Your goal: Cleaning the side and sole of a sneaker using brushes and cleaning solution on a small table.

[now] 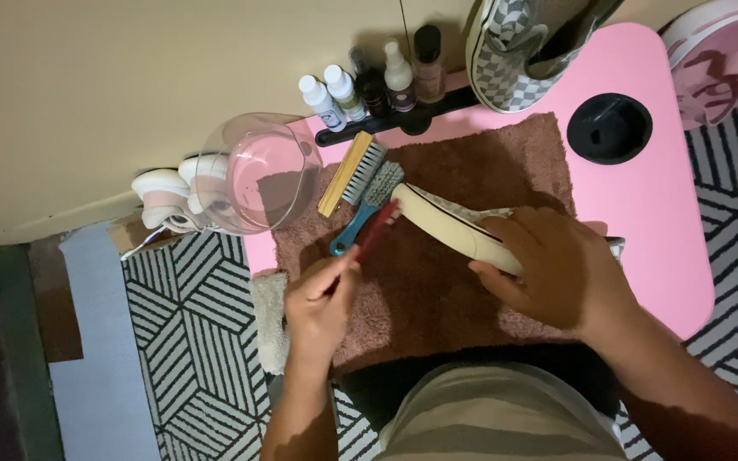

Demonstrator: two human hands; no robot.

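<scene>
My right hand (557,269) grips a checkered slip-on shoe (450,224) by its heel, laid on its side with the cream sole edge facing me. My left hand (322,303) holds a thin red-handled brush (375,232), its tip touching the toe end of the sole. Both rest over a brown towel (437,299) spread on a small pink table (668,213).
A blue brush (367,209) and a wooden brush (350,173) lie on the towel's far left. A clear bowl (254,175) stands at the table's left corner. Several small bottles (369,81) line the back. A second checkered shoe (523,47) sits behind; a black cup hole (609,128) is at right.
</scene>
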